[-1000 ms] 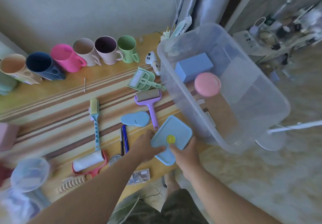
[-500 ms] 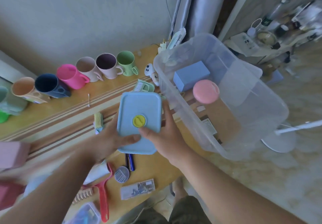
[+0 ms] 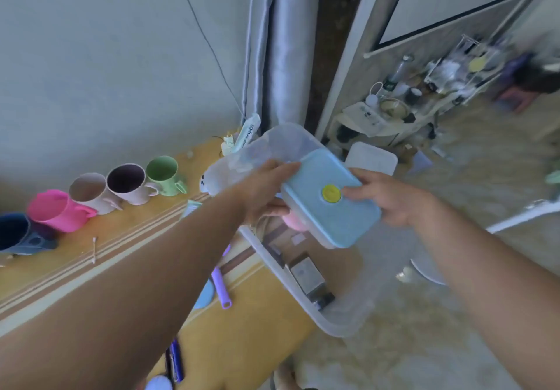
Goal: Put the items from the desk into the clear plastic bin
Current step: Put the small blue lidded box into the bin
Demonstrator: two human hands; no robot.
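Note:
A light blue lunch box (image 3: 328,198) with a yellow round valve on its lid hangs tilted over the clear plastic bin (image 3: 342,323). My left hand (image 3: 265,188) grips its left end and my right hand (image 3: 391,195) grips its right side, thumb by the valve. The bin stands at the right end of the desk. A pink round item (image 3: 292,221) shows inside it, mostly hidden under the box. A blue pen (image 3: 175,359), a purple handle (image 3: 221,288) and a pale blue flat item (image 3: 203,295) lie on the desk beside my left arm.
A row of mugs lines the wall side of the yellow desk (image 3: 251,329): navy (image 3: 13,232), pink (image 3: 56,210), beige (image 3: 91,189), pale purple (image 3: 130,182), green (image 3: 165,174). A wipes pack (image 3: 248,129) leans at the curtain. A cluttered low table (image 3: 394,110) stands beyond the bin.
Both hands have lifted the blue lunch box off the desk's front and carried it right and away, from beside the bin to over its opening. The view has swung upward.

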